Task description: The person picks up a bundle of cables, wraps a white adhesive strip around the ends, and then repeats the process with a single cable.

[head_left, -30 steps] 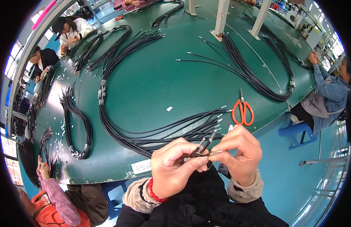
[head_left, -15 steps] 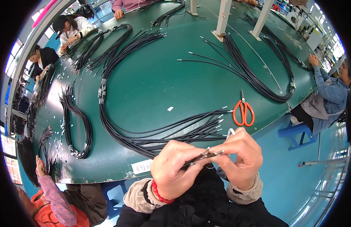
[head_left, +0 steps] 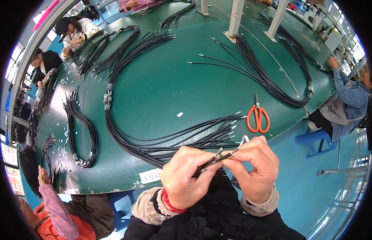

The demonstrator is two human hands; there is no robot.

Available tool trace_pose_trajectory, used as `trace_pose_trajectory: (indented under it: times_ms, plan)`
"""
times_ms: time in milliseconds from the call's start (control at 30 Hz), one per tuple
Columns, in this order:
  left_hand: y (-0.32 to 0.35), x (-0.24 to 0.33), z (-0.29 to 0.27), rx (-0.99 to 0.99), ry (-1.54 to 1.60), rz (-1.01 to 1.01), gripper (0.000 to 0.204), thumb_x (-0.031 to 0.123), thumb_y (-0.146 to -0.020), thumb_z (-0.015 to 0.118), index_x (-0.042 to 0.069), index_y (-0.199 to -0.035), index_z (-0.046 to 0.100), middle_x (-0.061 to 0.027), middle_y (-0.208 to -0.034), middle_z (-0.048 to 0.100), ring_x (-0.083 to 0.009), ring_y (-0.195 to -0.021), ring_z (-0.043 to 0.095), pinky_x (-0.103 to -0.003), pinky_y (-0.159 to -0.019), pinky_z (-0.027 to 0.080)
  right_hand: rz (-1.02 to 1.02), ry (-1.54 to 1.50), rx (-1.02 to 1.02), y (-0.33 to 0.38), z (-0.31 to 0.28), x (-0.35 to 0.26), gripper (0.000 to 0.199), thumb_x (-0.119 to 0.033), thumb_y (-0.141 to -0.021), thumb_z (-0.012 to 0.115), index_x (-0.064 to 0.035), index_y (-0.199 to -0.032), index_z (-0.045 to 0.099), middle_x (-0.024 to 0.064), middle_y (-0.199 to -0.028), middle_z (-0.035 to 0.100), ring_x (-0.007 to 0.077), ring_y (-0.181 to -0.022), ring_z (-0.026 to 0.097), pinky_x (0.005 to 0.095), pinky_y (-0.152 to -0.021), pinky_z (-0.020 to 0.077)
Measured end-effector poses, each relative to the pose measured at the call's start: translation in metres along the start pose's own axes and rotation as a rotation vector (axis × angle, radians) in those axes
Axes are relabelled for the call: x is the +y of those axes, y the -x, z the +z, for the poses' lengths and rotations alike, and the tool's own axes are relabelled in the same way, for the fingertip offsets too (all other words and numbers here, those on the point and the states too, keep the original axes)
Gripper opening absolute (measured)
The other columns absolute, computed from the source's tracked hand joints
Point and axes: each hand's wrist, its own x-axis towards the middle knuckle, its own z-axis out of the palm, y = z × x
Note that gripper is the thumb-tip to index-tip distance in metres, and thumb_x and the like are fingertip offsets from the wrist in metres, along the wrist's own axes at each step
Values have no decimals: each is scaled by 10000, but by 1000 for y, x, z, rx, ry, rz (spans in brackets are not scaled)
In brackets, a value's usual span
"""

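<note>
My left hand and my right hand meet just off the near edge of the green table. Both pinch a few thin black cables with metal tips, the left gripping the black sheaths, the right holding the tip ends. A red band sits on my left wrist. Just beyond my fingers, a big looped bundle of black cables lies on the table, its loose ends fanned toward my right hand. Orange-handled scissors lie beside those ends, at the table's right edge.
More black cable bundles lie at the left, at the back and at the right. People sit around the table: one at the right, others at the far left and near left. A blue stool stands right.
My hands have stayed at the table's near edge, drawing slightly closer together around the cable tips. The bundles and scissors have not moved.
</note>
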Motion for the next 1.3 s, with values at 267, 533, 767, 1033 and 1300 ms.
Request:
trace_pose_trajectory:
  times_ms: [267,533,767,1033,1300]
  plan:
    - [1,-3,-9,-124,450,-341,166,-51,-706,695,-35,-842,603,-98,-737,601,-136,-592,614,-227,-496,482,-36,-40,-53,-3,-1,8,185,-149,-580,784,-100,-690,643,-42,-615,566,106,-544,492,256,-565,323]
    - [-5,-7,-22,-308,849,-610,101,-29,-777,646,-59,-861,599,-93,-764,595,-132,-631,623,-220,-538,505,-164,-171,-125,-7,-2,24,252,-178,-549,815,-72,-684,630,-5,-629,525,116,-562,434,267,-531,290]
    - [-11,-11,-29,-448,1040,-674,111,-31,-785,636,-75,-879,596,-92,-766,593,-142,-641,617,-233,-555,510,-53,-454,-168,-12,6,19,208,-137,-567,789,-82,-737,685,-30,-626,533,88,-535,448,241,-516,296]
    - [-19,-7,-33,-525,1077,-824,98,-21,-756,656,-85,-759,582,-131,-671,578,-202,-565,621,-259,-500,489,-96,-550,-250,-12,6,23,188,-125,-596,781,-71,-750,689,-15,-641,540,87,-557,461,232,-526,313]
    - [-20,-10,-38,-645,1177,-856,113,-14,-743,669,-82,-748,578,-143,-687,595,-195,-546,616,-257,-500,481,-22,-823,-220,-4,19,21,169,-131,-624,773,-69,-747,677,-10,-657,544,116,-579,479,270,-582,334]
